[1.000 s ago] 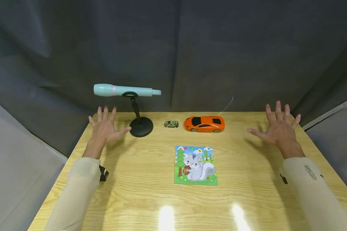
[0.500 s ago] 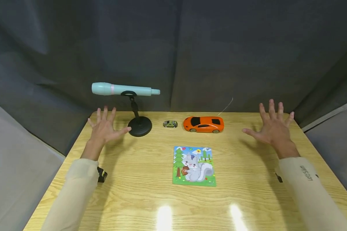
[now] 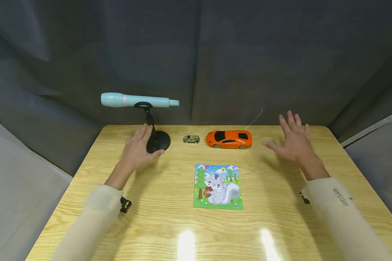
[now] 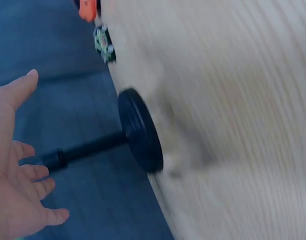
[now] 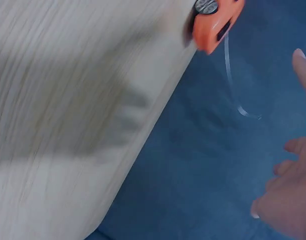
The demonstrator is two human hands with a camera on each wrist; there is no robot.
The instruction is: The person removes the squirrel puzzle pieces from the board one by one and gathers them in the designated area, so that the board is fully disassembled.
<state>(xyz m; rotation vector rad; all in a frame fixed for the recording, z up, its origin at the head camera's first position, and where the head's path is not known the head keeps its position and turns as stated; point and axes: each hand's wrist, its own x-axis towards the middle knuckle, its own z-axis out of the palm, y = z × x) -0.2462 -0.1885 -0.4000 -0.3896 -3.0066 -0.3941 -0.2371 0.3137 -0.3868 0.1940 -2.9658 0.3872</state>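
My left hand, fingers spread, hovers just in front of the black microphone stand and overlaps its round base in the head view. A pale blue toy microphone lies across the top of that stand. In the left wrist view the base shows apart from the hand. To the right, my right hand is held over the table with fingers extended and nothing in it. Nearest to it is an orange toy car with a thin antenna. A small green toy car stands between stand and orange car.
A square squirrel picture board lies flat mid-table. The wooden table ends at a dark curtain along the back, and pale panels flank both sides. Small black devices sit under both wrists.
My left hand has moved right, from left of the microphone stand to in front of its base. My right hand has drifted left toward the orange car. The objects stay in place.
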